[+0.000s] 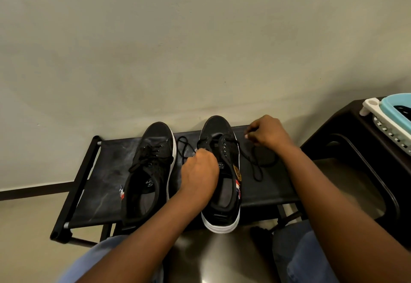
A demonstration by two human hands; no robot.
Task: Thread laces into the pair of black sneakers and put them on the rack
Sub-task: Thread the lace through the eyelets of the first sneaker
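On the rack [93, 171], both hands' grips closed: left hand [200, 171] and right hand [266, 134] each pinching lace [255, 164].

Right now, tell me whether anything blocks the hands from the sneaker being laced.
Nothing visible does. The left hand is already at the right sneaker eyelets, and the right hand pinches its lace beside it.

The left hand [199, 171] covers the right sneaker's [222, 178] tongue; the basket [387, 113] runs off the right edge.
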